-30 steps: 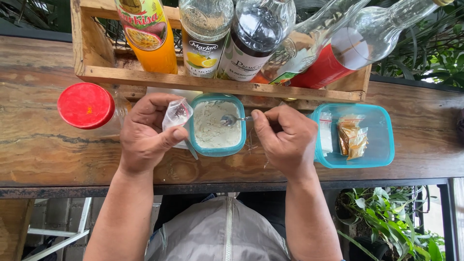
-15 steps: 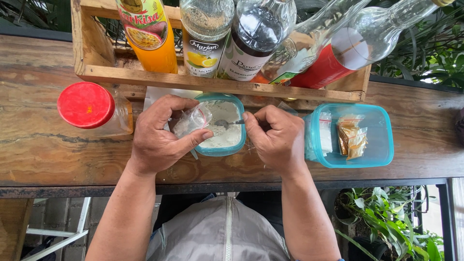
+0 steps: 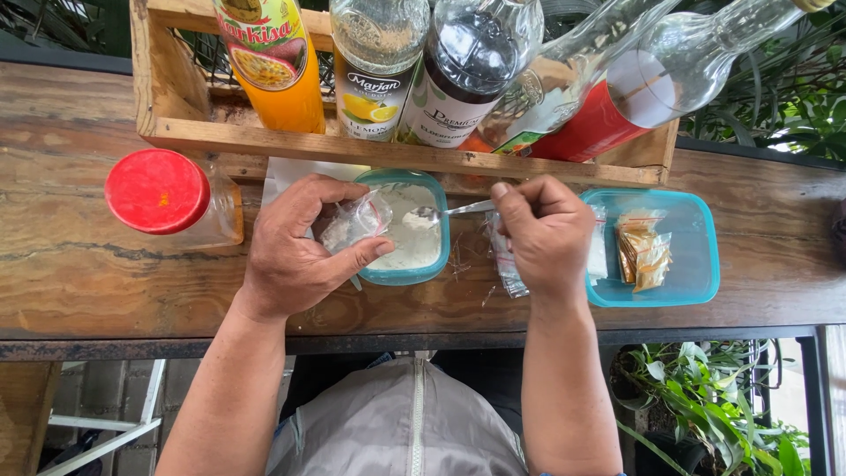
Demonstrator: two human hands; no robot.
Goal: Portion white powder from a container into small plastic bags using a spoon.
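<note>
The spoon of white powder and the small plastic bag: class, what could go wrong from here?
1. The left hand pinches the small plastic bag at a narrow opening, so powder off the spoon in the right hand may miss and spill.
2. The bag hangs over the teal tub near the table edge; a nudge could tip it.

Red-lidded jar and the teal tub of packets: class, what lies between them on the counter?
In the head view, between the jar and the packet tub: the left hand holding a small bag, a tub of white powder, and the right hand with a spoon.
</note>
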